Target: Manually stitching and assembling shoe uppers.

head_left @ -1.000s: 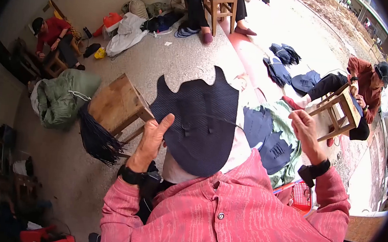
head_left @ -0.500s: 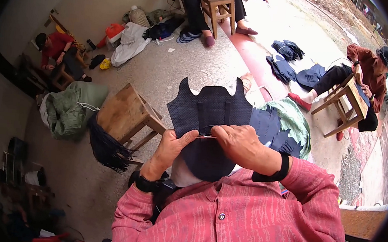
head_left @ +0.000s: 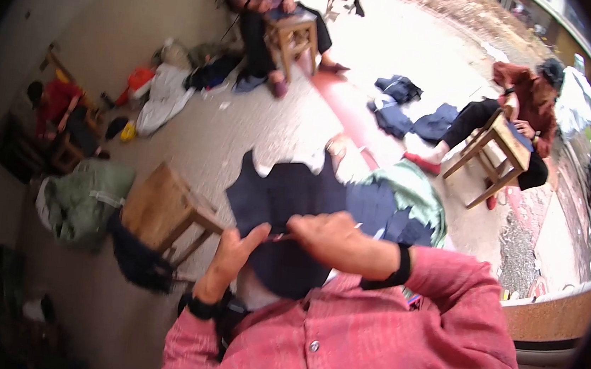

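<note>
In front of my body I hold a dark navy cut piece (head_left: 284,187) of sheet material, with pointed corners and a curved lower part, that looks like a shoe upper. My left hand (head_left: 232,253) pinches its left side between thumb and fingers. My right hand (head_left: 336,242) is closed on it just to the right, with thumb and forefinger at the middle. A thin pale line shows between the two hands, too blurred to name. The piece's rounded lower part hangs over my lap.
A wooden stool (head_left: 162,207) with a bundle of black strands (head_left: 136,254) stands at left, beside a green sack (head_left: 88,196). More navy pieces (head_left: 372,206) lie on green cloth (head_left: 419,189) to the right. Co-workers sit by stools (head_left: 506,144) farther off.
My view has shifted, so the scene sits more to the left and mostly lower. Both hands keep hold of the navy piece. The far co-worker's raised hand has come down towards the stool.
</note>
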The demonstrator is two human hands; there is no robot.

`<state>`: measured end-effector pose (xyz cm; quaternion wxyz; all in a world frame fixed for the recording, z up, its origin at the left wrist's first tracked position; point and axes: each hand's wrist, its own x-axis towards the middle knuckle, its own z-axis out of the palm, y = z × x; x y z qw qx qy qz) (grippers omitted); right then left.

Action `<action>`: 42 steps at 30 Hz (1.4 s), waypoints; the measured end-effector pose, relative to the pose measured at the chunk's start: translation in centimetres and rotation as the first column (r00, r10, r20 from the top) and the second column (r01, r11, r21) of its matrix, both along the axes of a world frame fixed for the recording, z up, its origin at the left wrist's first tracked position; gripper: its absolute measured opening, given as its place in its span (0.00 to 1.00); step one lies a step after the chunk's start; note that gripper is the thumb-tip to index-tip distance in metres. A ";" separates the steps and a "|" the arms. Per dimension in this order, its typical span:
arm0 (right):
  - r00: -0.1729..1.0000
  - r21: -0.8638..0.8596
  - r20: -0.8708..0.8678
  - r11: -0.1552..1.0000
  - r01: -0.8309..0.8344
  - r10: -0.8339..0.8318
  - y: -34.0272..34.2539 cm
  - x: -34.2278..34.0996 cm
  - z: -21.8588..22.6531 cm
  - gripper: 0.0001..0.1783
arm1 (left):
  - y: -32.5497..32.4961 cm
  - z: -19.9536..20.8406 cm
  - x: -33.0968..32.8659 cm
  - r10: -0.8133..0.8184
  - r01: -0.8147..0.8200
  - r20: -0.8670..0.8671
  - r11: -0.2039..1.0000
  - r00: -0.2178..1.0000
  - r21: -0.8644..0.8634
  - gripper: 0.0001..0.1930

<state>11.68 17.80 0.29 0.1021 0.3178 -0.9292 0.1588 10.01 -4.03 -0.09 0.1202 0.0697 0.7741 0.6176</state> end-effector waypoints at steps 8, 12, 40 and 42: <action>0.997 0.258 0.029 0.963 -0.073 0.068 5.0 1.5 1.9 0.07 | -0.8 -0.9 1.0 -0.031 0.027 0.029 0.992 0.999 0.125 0.13; 0.982 0.426 0.018 0.890 0.161 -0.186 12.9 1.9 1.1 0.07 | -0.9 -0.3 1.5 -0.021 0.007 0.064 0.977 0.998 0.214 0.13; 0.942 -0.597 0.031 0.750 0.286 -0.335 8.4 -12.5 -0.8 0.15 | 1.1 1.2 -0.7 -0.098 0.094 0.006 0.970 0.995 0.225 0.04; 0.929 -0.623 0.156 0.696 0.357 -0.336 9.4 -10.5 -2.1 0.14 | 0.9 0.9 -1.2 -0.100 0.095 -0.003 0.939 0.995 0.330 0.05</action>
